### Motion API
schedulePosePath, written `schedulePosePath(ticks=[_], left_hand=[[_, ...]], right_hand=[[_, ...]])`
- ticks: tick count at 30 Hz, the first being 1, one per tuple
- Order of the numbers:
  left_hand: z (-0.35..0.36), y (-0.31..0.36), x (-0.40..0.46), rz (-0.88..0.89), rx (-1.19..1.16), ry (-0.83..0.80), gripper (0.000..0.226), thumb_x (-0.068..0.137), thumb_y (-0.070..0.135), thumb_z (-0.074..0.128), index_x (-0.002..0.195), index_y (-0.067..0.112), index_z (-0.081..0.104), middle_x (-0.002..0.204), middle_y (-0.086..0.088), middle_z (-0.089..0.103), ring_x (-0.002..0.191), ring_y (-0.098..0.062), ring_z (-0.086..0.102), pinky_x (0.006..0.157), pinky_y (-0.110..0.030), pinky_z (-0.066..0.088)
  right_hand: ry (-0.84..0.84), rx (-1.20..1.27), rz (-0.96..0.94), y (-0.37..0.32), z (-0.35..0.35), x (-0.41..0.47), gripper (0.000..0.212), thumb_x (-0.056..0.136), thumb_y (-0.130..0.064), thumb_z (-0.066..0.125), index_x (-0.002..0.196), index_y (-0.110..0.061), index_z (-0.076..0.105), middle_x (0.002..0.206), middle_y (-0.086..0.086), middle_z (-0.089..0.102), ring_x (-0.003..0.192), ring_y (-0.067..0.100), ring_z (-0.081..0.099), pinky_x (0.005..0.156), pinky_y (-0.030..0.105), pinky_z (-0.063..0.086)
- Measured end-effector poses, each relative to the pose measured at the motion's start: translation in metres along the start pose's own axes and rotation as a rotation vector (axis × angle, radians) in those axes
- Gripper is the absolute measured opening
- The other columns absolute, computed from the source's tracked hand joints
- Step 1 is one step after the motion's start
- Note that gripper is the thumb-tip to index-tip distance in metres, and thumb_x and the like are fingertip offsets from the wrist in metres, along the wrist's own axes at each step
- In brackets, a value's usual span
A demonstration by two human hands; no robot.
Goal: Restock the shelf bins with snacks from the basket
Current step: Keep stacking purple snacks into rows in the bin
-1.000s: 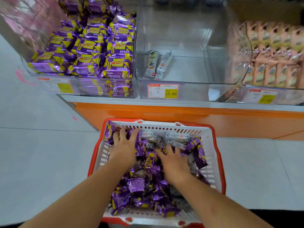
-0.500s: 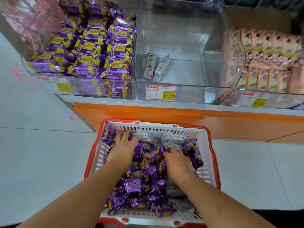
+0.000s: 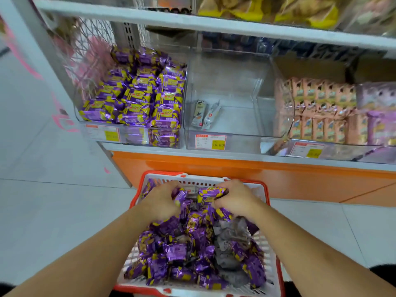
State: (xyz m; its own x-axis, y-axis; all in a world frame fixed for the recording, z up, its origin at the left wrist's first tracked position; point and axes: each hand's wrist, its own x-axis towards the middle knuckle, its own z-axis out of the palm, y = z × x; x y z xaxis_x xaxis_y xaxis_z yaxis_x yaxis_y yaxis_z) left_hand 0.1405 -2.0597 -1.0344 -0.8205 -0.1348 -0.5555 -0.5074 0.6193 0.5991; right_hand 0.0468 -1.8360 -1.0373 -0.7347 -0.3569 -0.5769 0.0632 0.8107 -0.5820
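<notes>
A red-rimmed white basket (image 3: 264, 249) on the floor holds several purple snack packs (image 3: 177, 251) and some grey ones (image 3: 227, 234). My left hand (image 3: 162, 200) grips purple packs at the basket's far end. My right hand (image 3: 236, 199) grips a purple pack (image 3: 211, 192) just beside it. On the shelf above, the left clear bin (image 3: 132, 133) is piled with purple packs. The middle clear bin (image 3: 231, 138) holds only two grey packs (image 3: 204, 114).
The right bin (image 3: 321, 151) holds rows of pink boxes. An orange shelf base (image 3: 257, 179) runs behind the basket. An upper shelf (image 3: 214, 24) carries yellow bags. Pale tiled floor lies to the left and right.
Both hands have closed on purple packs and lifted them towards the basket's far end. The view has tilted up, showing the upper shelf.
</notes>
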Motion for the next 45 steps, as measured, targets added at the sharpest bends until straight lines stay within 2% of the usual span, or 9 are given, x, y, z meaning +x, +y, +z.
schedulePosePath(ticks=[5, 9, 15, 21, 27, 36, 40, 43, 45], left_hand=[[-0.042, 0.064, -0.042, 0.069, -0.562, -0.091, 0.056, 0.083, -0.015, 0.064, 0.123, 0.023, 0.057, 0.117, -0.005, 0.063, 0.089, -0.022, 0.073, 0.081, -0.044, 0.064], [-0.078, 0.097, -0.071, 0.167, -0.832, -0.083, 0.058, 0.080, -0.019, 0.055, 0.117, 0.023, 0.071, 0.121, -0.019, 0.068, 0.112, -0.038, 0.068, 0.073, -0.048, 0.063], [-0.107, 0.116, -0.097, 0.217, -0.995, -0.137, 0.030, 0.092, 0.003, 0.056, 0.122, 0.006, 0.063, 0.109, -0.015, 0.076, 0.091, -0.036, 0.074, 0.056, -0.039, 0.060], [-0.125, 0.116, -0.093, 0.222, -1.076, -0.168, 0.038, 0.088, 0.019, 0.056, 0.121, 0.003, 0.067, 0.111, -0.025, 0.074, 0.079, -0.036, 0.072, 0.051, -0.035, 0.056], [-0.130, 0.114, -0.085, 0.167, -1.020, -0.064, 0.031, 0.096, 0.014, 0.057, 0.121, -0.004, 0.064, 0.105, -0.029, 0.073, 0.079, -0.030, 0.075, 0.053, -0.031, 0.055], [-0.178, 0.103, -0.068, 0.132, -1.024, 0.391, 0.019, 0.093, 0.003, 0.068, 0.110, 0.000, 0.060, 0.105, -0.022, 0.072, 0.090, -0.034, 0.077, 0.061, -0.038, 0.062], [-0.205, 0.088, -0.061, 0.143, -1.015, 0.579, 0.010, 0.093, 0.002, 0.067, 0.103, 0.000, 0.066, 0.088, -0.015, 0.066, 0.074, -0.028, 0.071, 0.067, -0.042, 0.065], [-0.216, 0.079, -0.058, 0.139, -1.022, 0.633, 0.004, 0.094, 0.005, 0.068, 0.093, 0.004, 0.064, 0.075, -0.010, 0.063, 0.076, -0.031, 0.069, 0.063, -0.042, 0.063], [-0.221, 0.076, -0.059, 0.150, -1.005, 0.653, 0.013, 0.093, 0.011, 0.073, 0.099, 0.009, 0.062, 0.084, -0.009, 0.067, 0.083, -0.028, 0.075, 0.063, -0.042, 0.065]], right_hand=[[-0.056, 0.445, -0.104, -0.064, -0.059, -0.060, 0.034, 0.083, -0.004, 0.082, 0.114, -0.016, 0.075, 0.095, 0.011, 0.076, 0.071, 0.022, 0.072, 0.055, 0.041, 0.060], [-0.036, 0.624, -0.239, -0.100, -0.091, -0.106, 0.023, 0.089, -0.001, 0.075, 0.110, -0.010, 0.075, 0.095, 0.016, 0.078, 0.076, 0.032, 0.074, 0.060, 0.046, 0.063], [0.009, 0.717, -0.330, -0.115, -0.087, -0.123, 0.020, 0.093, -0.009, 0.071, 0.112, -0.012, 0.075, 0.099, 0.021, 0.077, 0.079, 0.037, 0.076, 0.060, 0.044, 0.063], [-0.013, 0.797, -0.386, -0.129, -0.081, -0.110, 0.037, 0.080, -0.026, 0.073, 0.114, -0.013, 0.076, 0.105, 0.023, 0.076, 0.074, 0.035, 0.070, 0.051, 0.034, 0.055], [-0.012, 0.882, -0.366, -0.135, -0.070, -0.092, 0.035, 0.081, -0.023, 0.072, 0.113, -0.009, 0.075, 0.102, 0.030, 0.072, 0.068, 0.041, 0.065, 0.047, 0.032, 0.049], [0.161, 0.653, -0.426, -0.202, -0.078, -0.069, 0.008, 0.098, -0.011, 0.064, 0.101, -0.009, 0.071, 0.077, 0.020, 0.070, 0.055, 0.030, 0.063, 0.043, 0.033, 0.050], [0.105, 0.398, -0.364, -0.260, -0.090, -0.033, 0.022, 0.100, -0.020, 0.064, 0.106, 0.001, 0.065, 0.083, 0.023, 0.054, 0.050, 0.029, 0.059, 0.040, 0.035, 0.051], [0.065, 0.239, -0.337, -0.294, -0.091, -0.008, 0.031, 0.103, -0.019, 0.062, 0.121, 0.007, 0.059, 0.097, 0.015, 0.045, 0.072, 0.037, 0.061, 0.061, 0.057, 0.060], [0.072, 0.102, -0.337, -0.309, -0.090, 0.007, 0.037, 0.101, -0.023, 0.066, 0.124, 0.006, 0.062, 0.100, 0.019, 0.051, 0.092, 0.046, 0.065, 0.079, 0.057, 0.061]])
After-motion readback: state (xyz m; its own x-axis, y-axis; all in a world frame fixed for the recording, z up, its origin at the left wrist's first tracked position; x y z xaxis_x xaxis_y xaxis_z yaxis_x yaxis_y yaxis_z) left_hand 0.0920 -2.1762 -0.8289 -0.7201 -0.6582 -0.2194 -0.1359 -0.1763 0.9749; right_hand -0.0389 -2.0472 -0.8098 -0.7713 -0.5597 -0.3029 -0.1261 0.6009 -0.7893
